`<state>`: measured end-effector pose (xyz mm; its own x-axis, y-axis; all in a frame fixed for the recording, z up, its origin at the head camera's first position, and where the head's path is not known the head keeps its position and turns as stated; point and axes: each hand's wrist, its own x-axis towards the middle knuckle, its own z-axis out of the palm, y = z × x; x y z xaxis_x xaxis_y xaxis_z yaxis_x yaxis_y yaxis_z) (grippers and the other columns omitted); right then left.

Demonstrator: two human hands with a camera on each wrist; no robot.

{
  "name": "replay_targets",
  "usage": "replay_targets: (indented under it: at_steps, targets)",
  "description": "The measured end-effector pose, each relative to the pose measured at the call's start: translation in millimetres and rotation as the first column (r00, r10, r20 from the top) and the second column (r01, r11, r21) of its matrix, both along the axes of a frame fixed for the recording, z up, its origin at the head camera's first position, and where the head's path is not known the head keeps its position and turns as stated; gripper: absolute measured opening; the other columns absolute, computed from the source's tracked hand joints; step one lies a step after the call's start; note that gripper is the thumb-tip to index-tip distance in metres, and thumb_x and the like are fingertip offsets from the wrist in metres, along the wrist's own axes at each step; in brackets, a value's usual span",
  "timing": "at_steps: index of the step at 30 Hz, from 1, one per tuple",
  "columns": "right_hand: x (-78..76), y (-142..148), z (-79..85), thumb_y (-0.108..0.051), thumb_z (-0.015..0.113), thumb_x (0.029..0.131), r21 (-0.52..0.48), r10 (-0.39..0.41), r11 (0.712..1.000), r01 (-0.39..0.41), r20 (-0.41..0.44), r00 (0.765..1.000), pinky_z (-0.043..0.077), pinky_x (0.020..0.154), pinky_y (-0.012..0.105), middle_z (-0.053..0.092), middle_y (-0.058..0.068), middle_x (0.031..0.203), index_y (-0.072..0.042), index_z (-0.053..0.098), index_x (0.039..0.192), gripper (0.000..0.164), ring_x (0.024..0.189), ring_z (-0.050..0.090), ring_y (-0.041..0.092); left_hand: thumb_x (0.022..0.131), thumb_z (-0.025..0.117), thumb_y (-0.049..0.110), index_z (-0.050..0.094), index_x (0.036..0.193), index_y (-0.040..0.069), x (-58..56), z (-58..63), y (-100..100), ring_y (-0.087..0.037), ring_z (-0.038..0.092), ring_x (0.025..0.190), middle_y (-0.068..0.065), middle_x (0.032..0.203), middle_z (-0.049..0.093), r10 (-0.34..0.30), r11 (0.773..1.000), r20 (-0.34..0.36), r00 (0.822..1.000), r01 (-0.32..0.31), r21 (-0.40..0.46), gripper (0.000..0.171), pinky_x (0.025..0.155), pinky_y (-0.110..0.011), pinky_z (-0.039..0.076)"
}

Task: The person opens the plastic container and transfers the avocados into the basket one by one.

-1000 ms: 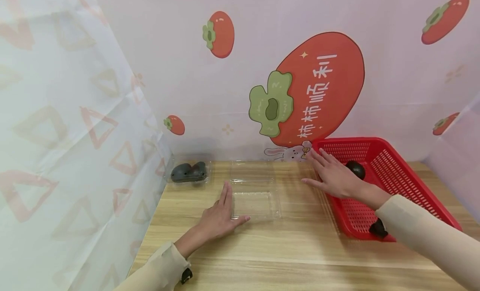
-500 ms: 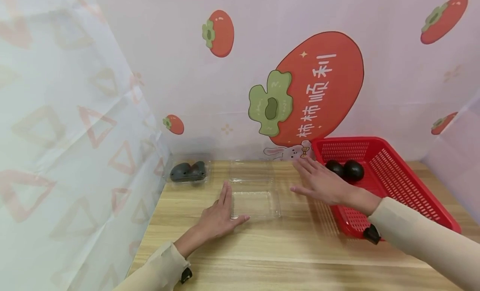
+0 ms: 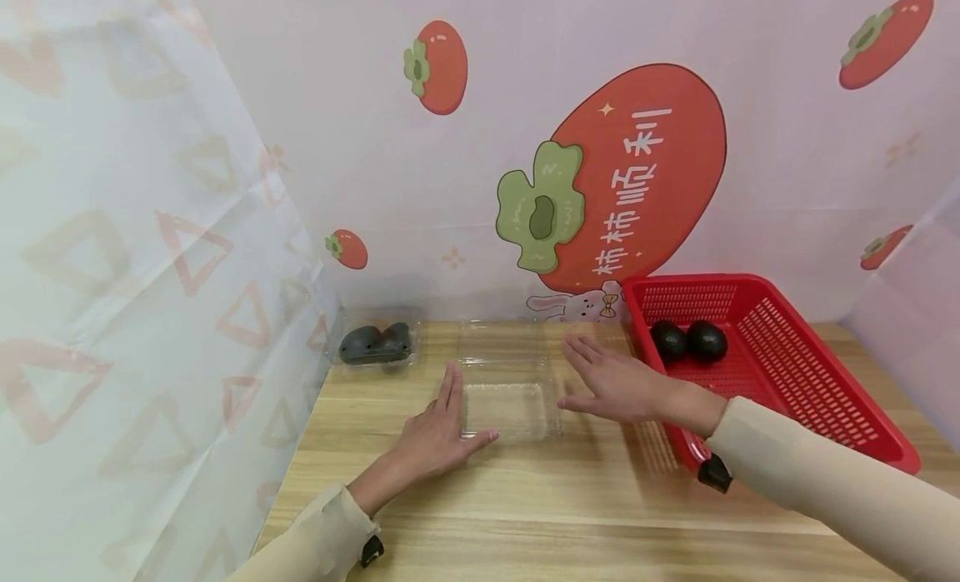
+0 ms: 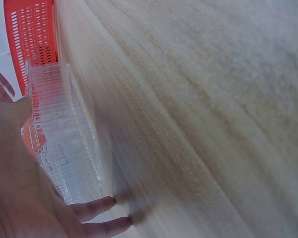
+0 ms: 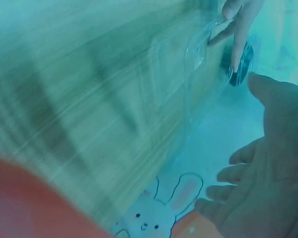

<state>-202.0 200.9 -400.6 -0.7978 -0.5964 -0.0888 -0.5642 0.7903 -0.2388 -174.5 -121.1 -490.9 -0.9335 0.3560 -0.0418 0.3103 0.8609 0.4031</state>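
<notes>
An open, hinged clear plastic box (image 3: 551, 415) lies on the wooden table, its lid folded back toward the wall. My left hand (image 3: 433, 436) is at the box's left side, index finger along that edge and thumb stretched across the near corner. In the left wrist view, the clear box (image 4: 64, 144) shows beyond the thumb and fingers. My right hand (image 3: 618, 388) holds nothing; its extended fingers point at the box's right side, with a small gap between. The right wrist view shows the right hand (image 5: 268, 168) with fingers spread near the transparent plastic.
A red perforated basket (image 3: 795, 390) stands at the right, under the right forearm, with two black egg-shaped things (image 3: 707, 341) inside. At the back left, another clear box (image 3: 414, 317) contains dark rounded things (image 3: 375, 345). A printed cloth wall (image 3: 480, 190) rises behind the table.
My right hand has moved left from over the basket's edge toward the clear box, uncovering the second black egg-shaped thing. My left hand has stayed in place.
</notes>
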Motion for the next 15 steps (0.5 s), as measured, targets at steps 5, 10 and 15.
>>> replay_targets:
  at_steps: [5, 10, 15]
  targets:
    - [0.9, -12.8, -2.9, -0.056, 0.066, 0.100, 0.022, 0.025, 0.999, -0.027, 0.112, 0.993, 0.034, 0.121, 0.058, 0.023, 0.025, 0.173, 0.005, 0.025, 0.165, 0.098, 0.159, 0.023, 0.046, 0.096, 0.060, 0.073, 0.000, 0.170, 0.002, 0.5, -0.1, 0.2, -0.043, 0.046, 0.147, -0.016, 0.178, -0.003, 0.000, 1.000, -0.003, 1.000, 0.000, 0.007, 0.119, 0.083, -0.058, 0.058]
    - [3.2, -26.6, -7.5, -0.052, 0.069, 0.100, 0.040, 0.060, 0.997, -0.067, 0.157, 0.986, 0.035, 0.120, 0.057, 0.021, 0.028, 0.172, 0.008, 0.028, 0.164, 0.096, 0.159, 0.023, 0.046, 0.096, 0.060, 0.073, -0.001, 0.169, 0.002, 0.9, -0.1, 0.5, -0.042, 0.042, 0.150, -0.016, 0.178, -0.004, 0.000, 1.000, -0.007, 1.000, 0.001, 0.010, 0.119, 0.092, -0.059, 0.057]
    - [3.4, -34.8, -14.1, -0.048, 0.071, 0.100, 0.052, 0.094, 0.993, -0.103, 0.158, 0.983, 0.034, 0.120, 0.056, 0.022, 0.032, 0.170, 0.012, 0.030, 0.161, 0.095, 0.158, 0.023, 0.048, 0.096, 0.058, 0.075, 0.000, 0.169, 0.001, 1.0, -0.7, 1.4, -0.041, 0.041, 0.151, -0.017, 0.178, -0.004, -0.008, 1.000, -0.014, 1.000, 0.008, 0.003, 0.120, 0.094, -0.058, 0.056]
